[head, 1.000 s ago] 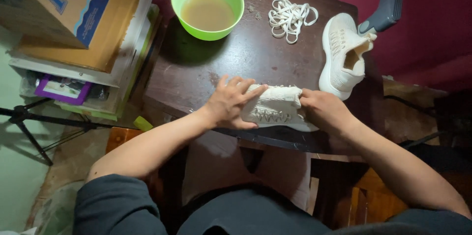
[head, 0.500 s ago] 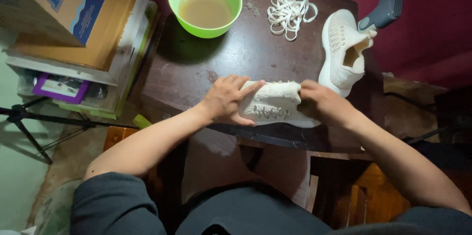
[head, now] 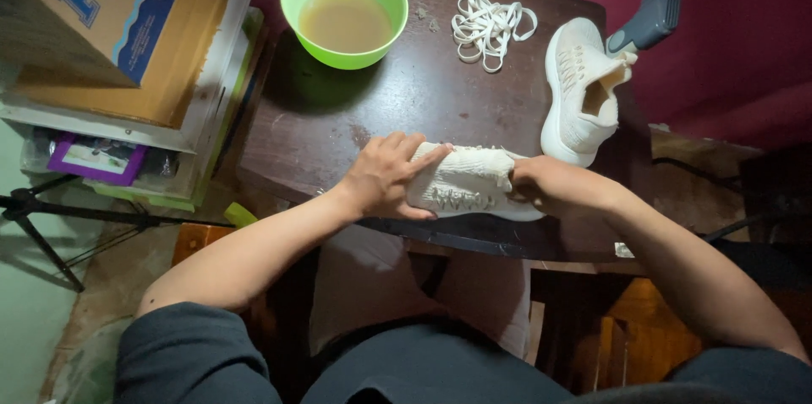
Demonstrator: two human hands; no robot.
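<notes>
At the frame's center, my left hand and right hand gripped a white shoe lying on the dark tabletop, fingers wrapped around both ends.

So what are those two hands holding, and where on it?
A white knit shoe lying on its side on the dark table. The left hand presses its toe end; the right hand grips its heel end.

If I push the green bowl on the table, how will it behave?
The green bowl holds brownish liquid, so a quick push would probably slosh it. It looks like light plastic, so it may slide easily on the dark table. Being wide and low, it seems unlikely to tip.
</notes>
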